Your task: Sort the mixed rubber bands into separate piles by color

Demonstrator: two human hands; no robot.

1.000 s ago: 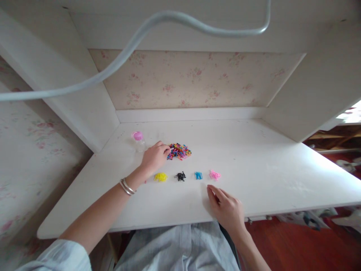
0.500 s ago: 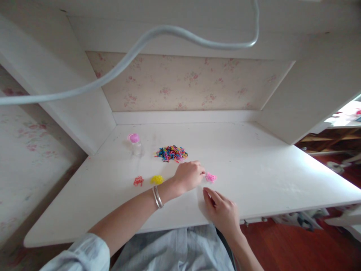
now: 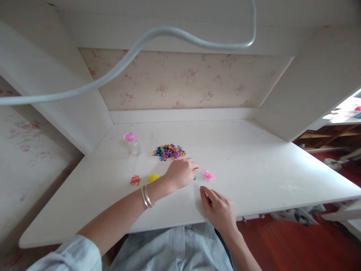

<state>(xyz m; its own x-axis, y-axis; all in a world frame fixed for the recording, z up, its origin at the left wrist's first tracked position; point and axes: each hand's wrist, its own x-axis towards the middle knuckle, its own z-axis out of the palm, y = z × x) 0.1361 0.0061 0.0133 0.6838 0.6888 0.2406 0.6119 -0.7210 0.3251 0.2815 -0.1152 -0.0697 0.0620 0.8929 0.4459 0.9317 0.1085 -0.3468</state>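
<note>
Head view: the left hand [image 3: 182, 172], fingers bent together, partly covers some blue elastic bands [image 3: 194, 178] beside a pink cluster [image 3: 208, 175]; whether it pinches anything cannot be told. The right hand [image 3: 218, 207] is loosely curled nearer the person, its contents hidden. Beyond lies a mixed heap of elastic bands [image 3: 169, 151]; a yellow cluster [image 3: 153, 178] and red cluster [image 3: 135, 180] sit leftward. Such fine bands probably call for light fingertips and a raised wrist. The white desk [image 3: 254, 158] also bears a pink-topped clear bottle [image 3: 134, 147], before floral wallpaper [image 3: 183, 81].
</note>
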